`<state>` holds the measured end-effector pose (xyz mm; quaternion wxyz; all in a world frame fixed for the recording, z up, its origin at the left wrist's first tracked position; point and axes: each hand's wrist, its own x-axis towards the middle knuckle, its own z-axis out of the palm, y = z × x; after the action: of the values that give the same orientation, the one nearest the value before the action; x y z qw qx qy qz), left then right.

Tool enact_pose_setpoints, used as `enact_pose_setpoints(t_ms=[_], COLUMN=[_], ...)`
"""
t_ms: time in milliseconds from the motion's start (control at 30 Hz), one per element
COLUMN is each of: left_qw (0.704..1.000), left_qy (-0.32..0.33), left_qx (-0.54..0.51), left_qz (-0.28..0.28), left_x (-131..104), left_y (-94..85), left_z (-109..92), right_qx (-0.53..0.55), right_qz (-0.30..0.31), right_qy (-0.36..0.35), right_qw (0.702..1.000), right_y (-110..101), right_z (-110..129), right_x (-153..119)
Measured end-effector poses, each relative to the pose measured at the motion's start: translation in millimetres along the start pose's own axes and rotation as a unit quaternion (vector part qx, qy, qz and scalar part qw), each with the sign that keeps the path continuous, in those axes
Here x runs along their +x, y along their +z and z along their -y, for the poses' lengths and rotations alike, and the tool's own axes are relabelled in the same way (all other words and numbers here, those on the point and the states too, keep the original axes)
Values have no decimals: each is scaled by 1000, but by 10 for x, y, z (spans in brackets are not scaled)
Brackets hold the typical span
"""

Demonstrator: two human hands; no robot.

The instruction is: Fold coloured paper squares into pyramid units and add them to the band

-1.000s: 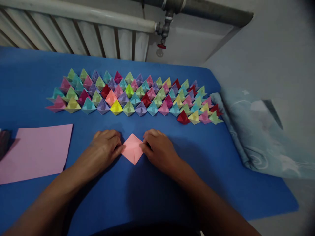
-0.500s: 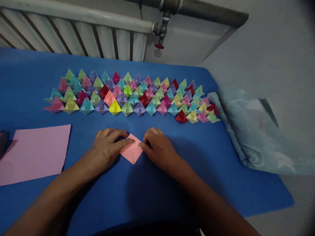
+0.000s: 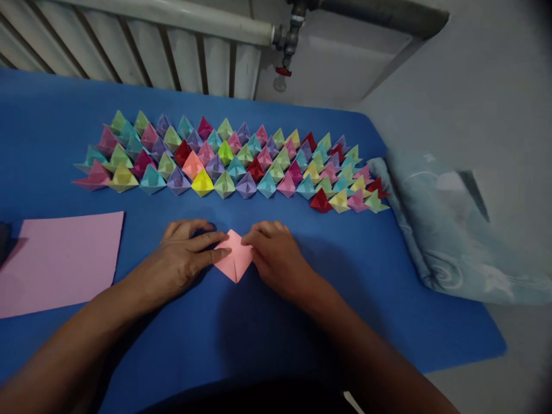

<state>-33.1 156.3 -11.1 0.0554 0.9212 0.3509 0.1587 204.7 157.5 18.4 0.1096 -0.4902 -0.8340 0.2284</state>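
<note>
A small piece of pink paper [image 3: 235, 261], folded into a diamond, lies on the blue table between my hands. A seam runs down its lower half to the bottom corner. My left hand [image 3: 185, 250] holds its left side, thumb and forefinger on top. Around the upper right edge, my right hand [image 3: 276, 253] has closed its fingers, the thumb and forefinger pinching the paper. Beyond my hands stand rows of small folded paper boats [image 3: 224, 158] in many colours.
On the left lies a larger pink sheet [image 3: 64, 259], with a dark object [image 3: 4, 241] at its far edge. Folded blue-grey fabric [image 3: 448, 230] sits at the right side of the blue table [image 3: 276, 356]. Behind are a white radiator [image 3: 172, 57] and a red-handled valve [image 3: 283, 71].
My left fingers have spread a little on the folded paper, and my right fingers have shifted up along its right edge. The view has tilted slightly.
</note>
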Motion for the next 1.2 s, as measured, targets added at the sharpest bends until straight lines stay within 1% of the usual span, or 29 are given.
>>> enact_pose_setpoints(t_ms=[100,200,300,467,700,900,1067,1200], left_qw=[1000,1000,1000,1000,999,999,999,998], left_qy=[6,14,20,15,27,23,8,-10], left_qx=[-15,-20,-13,-11,2,-20,-39,-63], left_qz=[3,0,-12,-2,-32,-36,-27,7], left_x=[38,47,30,19,47,50,41,51], left_y=[-31,-68,-106,-162,-141,-127,-142,-172], left_z=[-28,-37,-51,-111,-121,-94,-85,-110], right_qx=[-47,-51,-51,-42,-24,-42,-70,-73], right_qz=[40,70,63,43,47,38,29,38], right_qy=[-53,-68,-74,-70,-74,-84,-75,-68], right_qw=[997,994,994,996,996,995,994,994], right_y=[14,-5,-24,-4,1,34,81,75], right_z=[50,64,64,65,29,37,78,92], right_x=[-13,-18,-25,-37,-45,-30,-12,-9])
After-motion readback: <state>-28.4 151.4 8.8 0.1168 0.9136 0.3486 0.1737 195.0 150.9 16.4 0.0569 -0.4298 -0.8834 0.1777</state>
